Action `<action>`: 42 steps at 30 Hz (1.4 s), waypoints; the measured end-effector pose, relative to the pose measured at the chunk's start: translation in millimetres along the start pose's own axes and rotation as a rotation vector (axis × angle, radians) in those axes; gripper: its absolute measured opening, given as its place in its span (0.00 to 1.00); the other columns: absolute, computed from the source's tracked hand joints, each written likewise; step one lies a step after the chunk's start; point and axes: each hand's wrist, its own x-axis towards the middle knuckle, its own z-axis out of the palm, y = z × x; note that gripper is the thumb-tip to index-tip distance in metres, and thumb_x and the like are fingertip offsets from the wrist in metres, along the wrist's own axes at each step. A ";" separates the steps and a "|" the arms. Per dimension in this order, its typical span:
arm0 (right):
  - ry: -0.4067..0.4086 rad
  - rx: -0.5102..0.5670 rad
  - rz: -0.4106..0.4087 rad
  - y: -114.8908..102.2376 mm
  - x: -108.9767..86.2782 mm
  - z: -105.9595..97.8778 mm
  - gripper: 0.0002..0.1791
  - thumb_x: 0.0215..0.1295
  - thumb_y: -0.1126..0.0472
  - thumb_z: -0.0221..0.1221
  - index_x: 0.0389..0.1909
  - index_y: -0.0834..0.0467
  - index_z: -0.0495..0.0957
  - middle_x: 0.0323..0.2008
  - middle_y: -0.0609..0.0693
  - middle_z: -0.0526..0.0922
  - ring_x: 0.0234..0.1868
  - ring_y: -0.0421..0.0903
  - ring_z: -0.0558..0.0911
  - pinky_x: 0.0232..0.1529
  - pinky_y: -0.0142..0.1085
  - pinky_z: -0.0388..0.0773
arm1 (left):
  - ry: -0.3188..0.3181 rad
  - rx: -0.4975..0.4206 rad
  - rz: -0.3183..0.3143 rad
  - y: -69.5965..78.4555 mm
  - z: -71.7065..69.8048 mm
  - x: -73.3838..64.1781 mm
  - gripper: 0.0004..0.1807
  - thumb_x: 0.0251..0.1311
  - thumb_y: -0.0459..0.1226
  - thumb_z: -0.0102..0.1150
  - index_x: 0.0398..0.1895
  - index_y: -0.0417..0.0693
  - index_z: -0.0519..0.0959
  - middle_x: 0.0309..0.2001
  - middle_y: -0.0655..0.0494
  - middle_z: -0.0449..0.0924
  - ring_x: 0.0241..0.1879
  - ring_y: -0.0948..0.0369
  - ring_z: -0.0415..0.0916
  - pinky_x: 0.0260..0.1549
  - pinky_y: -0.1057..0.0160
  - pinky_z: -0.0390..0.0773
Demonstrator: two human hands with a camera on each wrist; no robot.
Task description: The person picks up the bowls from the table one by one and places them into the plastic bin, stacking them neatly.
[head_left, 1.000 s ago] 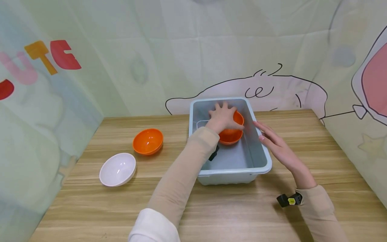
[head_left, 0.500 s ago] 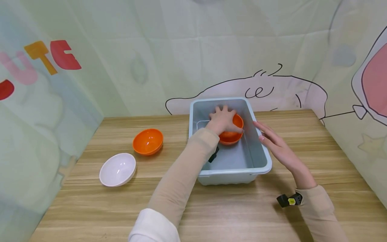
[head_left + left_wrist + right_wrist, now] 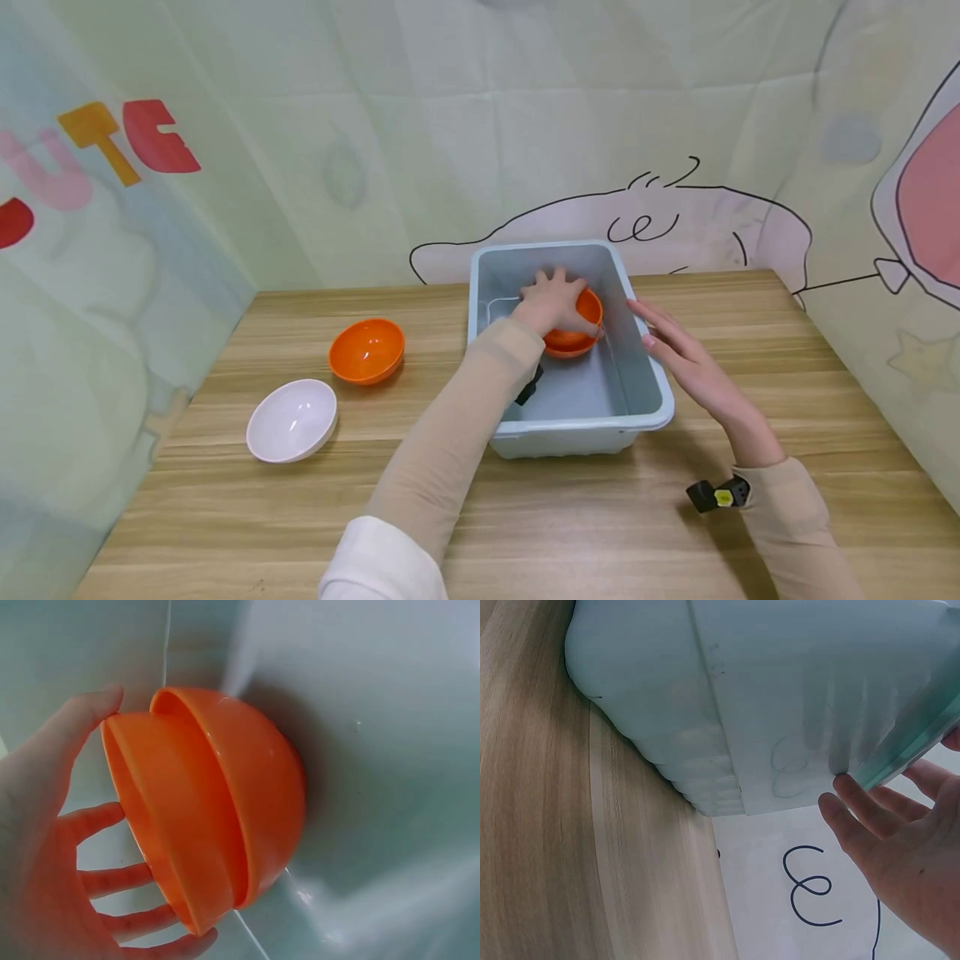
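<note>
Inside the light-blue plastic bin (image 3: 577, 426), my left hand (image 3: 551, 304) holds an orange bowl (image 3: 161, 802) by its rim, thumb on one side and fingers spread along the other. That bowl sits partly nested in a second orange bowl (image 3: 262, 802), which rests on the bin's floor; a gap shows between their rims in the left wrist view. My right hand (image 3: 693, 367) touches the bin's right rim from outside with extended fingers. In the right wrist view, the fingertips (image 3: 842, 784) lie by the rim's edge.
To the bin's left, another orange bowl (image 3: 367, 352) and a white bowl (image 3: 292, 421) stand upright on the wooden table (image 3: 585, 533). A printed cloth backdrop (image 3: 360, 167) hangs behind the table and along both sides.
My left hand has lowered slightly, bringing the upper orange bowl down into the lower one. My right hand stays at the bin's rim; the bowls on the table have not moved.
</note>
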 end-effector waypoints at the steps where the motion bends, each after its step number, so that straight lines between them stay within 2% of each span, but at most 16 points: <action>1: 0.001 -0.003 0.000 0.0 0.0 -0.2 0.28 0.76 0.54 0.44 0.74 0.44 0.54 0.77 0.49 0.47 0.76 0.60 0.49 0.67 0.66 0.52 | -0.001 0.002 0.002 0.0 0.2 -0.1 0.45 0.50 0.63 0.61 0.71 0.63 0.60 0.68 0.50 0.57 0.64 0.47 0.55 0.58 0.41 0.69; 15: 0.006 -0.006 0.001 2.3 0.1 -0.9 0.27 0.76 0.54 0.43 0.74 0.43 0.54 0.77 0.51 0.47 0.75 0.61 0.50 0.66 0.67 0.54 | -0.018 -0.007 0.002 0.9 2.5 -2.3 0.46 0.49 0.65 0.61 0.71 0.64 0.59 0.70 0.51 0.54 0.64 0.47 0.56 0.60 0.41 0.68; 42: 0.007 0.004 0.013 1.4 -0.3 0.0 0.27 0.76 0.53 0.43 0.74 0.41 0.55 0.77 0.49 0.48 0.75 0.59 0.51 0.67 0.65 0.54 | -0.051 0.022 -0.014 2.7 5.5 -5.2 0.45 0.49 0.65 0.60 0.71 0.65 0.60 0.68 0.52 0.57 0.62 0.50 0.57 0.60 0.44 0.69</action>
